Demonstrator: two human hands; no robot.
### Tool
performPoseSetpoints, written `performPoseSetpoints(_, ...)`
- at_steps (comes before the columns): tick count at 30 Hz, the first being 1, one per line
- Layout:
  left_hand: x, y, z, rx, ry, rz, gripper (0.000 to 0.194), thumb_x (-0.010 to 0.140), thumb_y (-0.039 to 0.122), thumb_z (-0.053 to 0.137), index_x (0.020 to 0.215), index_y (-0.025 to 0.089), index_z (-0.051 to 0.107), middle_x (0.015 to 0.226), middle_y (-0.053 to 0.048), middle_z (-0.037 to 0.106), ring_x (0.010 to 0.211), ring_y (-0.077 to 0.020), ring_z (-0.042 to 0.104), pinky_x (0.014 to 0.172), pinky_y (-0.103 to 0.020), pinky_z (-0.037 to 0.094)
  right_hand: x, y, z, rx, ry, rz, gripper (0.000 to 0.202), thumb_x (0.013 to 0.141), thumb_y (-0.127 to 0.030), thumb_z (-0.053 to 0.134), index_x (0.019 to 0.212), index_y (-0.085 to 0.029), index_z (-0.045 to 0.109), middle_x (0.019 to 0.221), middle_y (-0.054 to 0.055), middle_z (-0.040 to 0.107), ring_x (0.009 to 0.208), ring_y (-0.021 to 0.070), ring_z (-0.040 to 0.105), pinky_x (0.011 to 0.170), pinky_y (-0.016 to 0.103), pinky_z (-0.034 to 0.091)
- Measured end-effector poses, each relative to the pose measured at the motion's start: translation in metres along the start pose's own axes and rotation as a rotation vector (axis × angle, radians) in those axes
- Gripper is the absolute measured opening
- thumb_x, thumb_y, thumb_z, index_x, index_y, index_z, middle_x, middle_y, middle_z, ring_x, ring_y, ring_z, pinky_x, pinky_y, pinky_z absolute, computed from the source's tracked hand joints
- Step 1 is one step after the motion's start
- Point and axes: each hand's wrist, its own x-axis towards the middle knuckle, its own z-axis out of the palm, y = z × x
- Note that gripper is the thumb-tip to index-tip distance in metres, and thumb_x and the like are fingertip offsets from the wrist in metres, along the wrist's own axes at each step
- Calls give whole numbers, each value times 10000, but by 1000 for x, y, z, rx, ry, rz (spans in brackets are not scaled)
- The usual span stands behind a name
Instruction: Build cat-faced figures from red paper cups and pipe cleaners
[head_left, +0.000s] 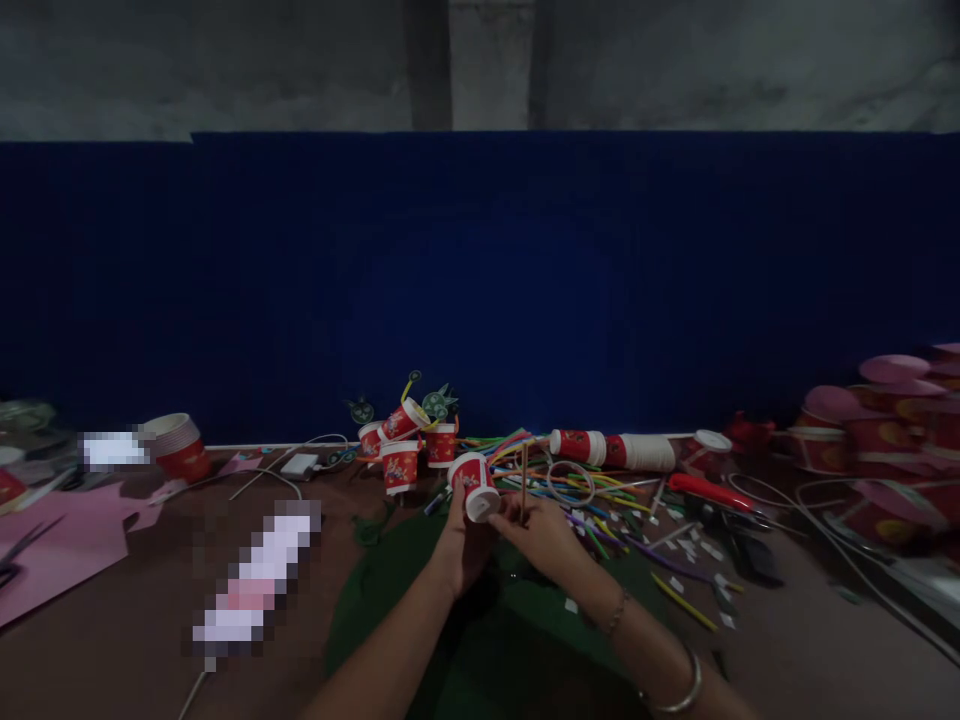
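Note:
A red paper cup (472, 478) with a white printed pattern is tilted in my left hand (466, 545), its white base turned toward me. A small mark shows at the middle of that base. My right hand (536, 530) is closed around a thin brown stick (525, 478) that points upward. Its thumb and fingertips come close to the cup's base; whether they touch it I cannot tell. Just behind my hands lie colourful pipe cleaners (517, 442). Several decorated red cups (400, 466) with bent stems and green paper shapes stand to the left of the held cup.
Stacked paper cups (611, 450) lie on their side at the back. White scraps (686, 548), a red-handled tool (716, 492) and cables are on the right, before blurred red cups with pink discs (892, 430). Pink paper (67, 550) and scissors (26, 550) lie left. A blue panel (480, 280) stands behind.

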Motion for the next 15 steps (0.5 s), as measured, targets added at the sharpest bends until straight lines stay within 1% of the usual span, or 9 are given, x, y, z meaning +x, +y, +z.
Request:
performPoseSetpoints(3,-2,-2,3,16,-13,-9,510,779,568,495,941,100,619,847,-100,699,873,-221,643,882,-317,446,-2,1,4,63,-8,27,300,756,-433,551,611,-170,559,585,-6,577,570,127,520,550,226,379)
performPoseSetpoints(6,-2,-3,3,45,6,-34,527,766,591,493,931,108,626,831,-97,698,847,-227,645,840,-323,461,-1,3,6,158,-39,83,290,757,-423,546,653,-157,596,594,1,585,569,130,522,533,226,379)
performPoseSetpoints(8,-2,-3,1,70,6,-57,547,760,610,482,917,109,632,818,-96,697,837,-230,644,810,-320,469,0,3,6,228,-53,138,253,746,-392,557,682,-152,608,580,-3,579,524,121,509,499,223,375)
performPoseSetpoints(12,-2,-5,0,121,-24,-66,567,765,623,458,917,106,636,817,-103,694,826,-229,641,776,-310,473,2,3,8,328,-118,265,210,730,-353,558,718,-147,599,510,-27,534,388,91,443,382,210,326)
performPoseSetpoints(15,-5,-5,2,141,-33,-69,558,776,609,453,922,103,638,819,-109,694,812,-232,641,768,-315,475,4,5,10,394,-139,311,170,716,-316,565,723,-147,586,490,-42,515,355,74,425,359,194,316)
